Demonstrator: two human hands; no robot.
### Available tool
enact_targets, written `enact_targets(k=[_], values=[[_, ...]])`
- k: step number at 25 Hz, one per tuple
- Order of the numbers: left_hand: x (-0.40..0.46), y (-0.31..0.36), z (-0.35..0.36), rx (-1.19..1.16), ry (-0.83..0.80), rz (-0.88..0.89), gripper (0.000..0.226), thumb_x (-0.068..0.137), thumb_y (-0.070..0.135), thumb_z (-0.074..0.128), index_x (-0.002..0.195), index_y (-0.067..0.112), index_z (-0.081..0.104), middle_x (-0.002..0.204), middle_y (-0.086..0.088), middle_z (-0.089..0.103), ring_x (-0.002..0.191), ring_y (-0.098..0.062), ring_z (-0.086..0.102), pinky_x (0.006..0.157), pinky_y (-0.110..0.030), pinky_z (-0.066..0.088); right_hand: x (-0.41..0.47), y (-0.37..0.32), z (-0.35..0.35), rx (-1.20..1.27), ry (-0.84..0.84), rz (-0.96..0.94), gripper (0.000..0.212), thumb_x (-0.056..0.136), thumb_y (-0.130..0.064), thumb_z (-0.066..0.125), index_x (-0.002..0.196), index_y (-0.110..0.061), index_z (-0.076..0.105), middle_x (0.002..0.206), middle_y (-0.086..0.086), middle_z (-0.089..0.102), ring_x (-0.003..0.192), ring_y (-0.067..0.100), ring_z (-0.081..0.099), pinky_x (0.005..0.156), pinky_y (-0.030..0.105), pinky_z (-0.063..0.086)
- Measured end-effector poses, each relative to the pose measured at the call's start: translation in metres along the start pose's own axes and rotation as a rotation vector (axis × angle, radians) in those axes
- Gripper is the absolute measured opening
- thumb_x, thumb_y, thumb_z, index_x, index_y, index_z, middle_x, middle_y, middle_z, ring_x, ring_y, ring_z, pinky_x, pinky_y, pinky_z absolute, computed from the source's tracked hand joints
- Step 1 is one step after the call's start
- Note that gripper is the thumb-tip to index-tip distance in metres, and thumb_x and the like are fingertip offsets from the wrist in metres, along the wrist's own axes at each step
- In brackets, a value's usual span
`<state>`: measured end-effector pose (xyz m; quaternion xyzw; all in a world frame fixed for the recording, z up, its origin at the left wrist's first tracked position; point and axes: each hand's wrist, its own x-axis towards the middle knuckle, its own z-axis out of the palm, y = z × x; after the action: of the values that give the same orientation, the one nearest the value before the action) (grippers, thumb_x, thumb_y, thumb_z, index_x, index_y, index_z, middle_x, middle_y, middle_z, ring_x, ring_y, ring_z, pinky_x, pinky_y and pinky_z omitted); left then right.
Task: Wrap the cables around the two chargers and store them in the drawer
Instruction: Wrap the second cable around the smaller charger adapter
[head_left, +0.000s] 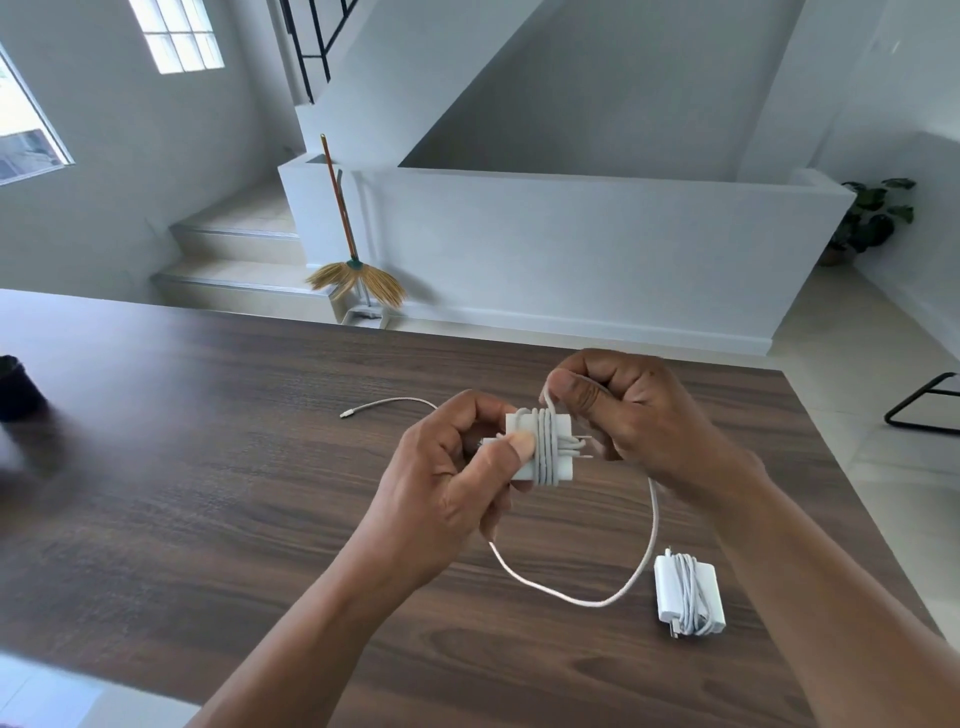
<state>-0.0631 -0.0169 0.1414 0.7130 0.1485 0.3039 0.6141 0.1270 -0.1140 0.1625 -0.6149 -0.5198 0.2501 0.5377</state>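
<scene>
Closest to the camera, on the dark wood-grain surface (208, 493), sits a white square charger brick with its cable already coiled around it (688, 597), lying flat off to the right just beside the right forearm. A bit further in, a loose loop of thin white cable (597, 600) sags down to the surface and curves back up toward the hands. Both hands are held up over the middle of the surface working on the second white square charger brick (540, 449), which already has several turns of cable wound around its middle and its metal prongs sticking out to the right. The left hand (452, 478) grips that brick from the left side, thumb pressed on the front face and fingers curled behind it. The right hand (623, 410) is curled closed, pinching the cable just above the brick's top edge between thumb and fingers. Past the hands, the free end of the cable with its small connector (345, 414) lies on the surface, trailing off to the left. At the far left edge there's a dark round object (18, 387), blurry, can't tell what it is. Beyond the surface is a tiled floor, a straw broom with an orange handle (348, 249) leaning on a low white wall by the stairs (234, 249), and a potted green plant (867, 218) off to the right.
</scene>
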Motion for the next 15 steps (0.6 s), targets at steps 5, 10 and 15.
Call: enact_targets(k=[5,10,15], values=[[0.007,-0.002,0.003,-0.124,0.083,-0.023,0.038,0.081,0.038,0.067,0.099,0.005,0.068,0.066,-0.007,0.07,0.052,-0.019,0.057,0.043,-0.031,0.049,-0.015,0.023,0.03,0.089,0.026,0.105,0.029,0.104,-0.024,0.053,0.083,-0.012,0.068,0.055,-0.002,0.047,0.045,0.011,0.034,0.045,0.024,0.03],[0.015,-0.008,0.005,-0.16,0.149,-0.051,0.032,0.087,0.03,0.068,0.102,0.002,0.067,0.07,-0.012,0.072,0.051,-0.016,0.06,0.042,-0.029,0.049,-0.04,0.02,0.039,-0.201,0.036,0.026,0.025,0.107,-0.027,0.053,0.087,-0.029,0.069,0.062,-0.017,0.058,0.053,0.003,0.048,0.055,0.017,0.038],[0.014,-0.012,0.01,-0.072,0.162,-0.058,0.032,0.09,0.032,0.065,0.105,0.003,0.067,0.07,-0.006,0.072,0.054,-0.014,0.06,0.043,-0.031,0.051,-0.049,0.001,0.035,-0.367,-0.007,-0.072,0.029,0.107,-0.025,0.054,0.082,-0.04,0.059,0.057,-0.02,0.049,0.046,0.005,0.041,0.05,0.011,0.029]])
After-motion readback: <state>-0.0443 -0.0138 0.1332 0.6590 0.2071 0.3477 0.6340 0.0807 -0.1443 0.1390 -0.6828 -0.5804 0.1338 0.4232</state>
